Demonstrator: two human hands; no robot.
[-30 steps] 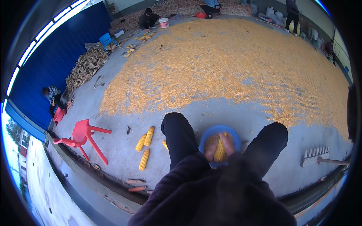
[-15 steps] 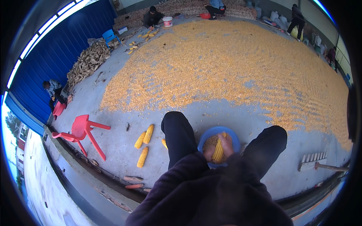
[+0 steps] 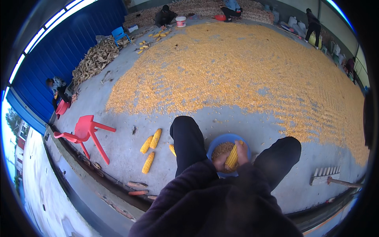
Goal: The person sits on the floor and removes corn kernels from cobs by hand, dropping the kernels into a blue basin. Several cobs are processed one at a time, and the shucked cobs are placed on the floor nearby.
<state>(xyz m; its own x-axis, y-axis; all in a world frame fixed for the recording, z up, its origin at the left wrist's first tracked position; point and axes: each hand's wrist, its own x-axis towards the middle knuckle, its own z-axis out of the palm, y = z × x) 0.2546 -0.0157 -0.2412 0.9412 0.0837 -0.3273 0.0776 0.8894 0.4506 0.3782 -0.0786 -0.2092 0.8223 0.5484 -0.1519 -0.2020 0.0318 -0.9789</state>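
Observation:
A yellow corn cob is held at a slant over a blue basin between my knees. My right hand is closed around the cob's far right side. At its near end, my left hand grips it with the fingers curled, partly hidden by the cob and sleeve. Loose corn kernels lie in the basin beneath. Left of my knee, several whole corn cobs rest on the concrete floor, one partly covered by my leg.
Kernels are spread widely over the floor ahead. A fallen red chair lies at left, a wooden rake at right. Stripped cobs line the near-left edge. Several people work farther off, one beside a red basin near a husk pile.
My right hand has shifted from across the top of the cob to its right side. The cob has moved slightly right. The whole view has shifted a little.

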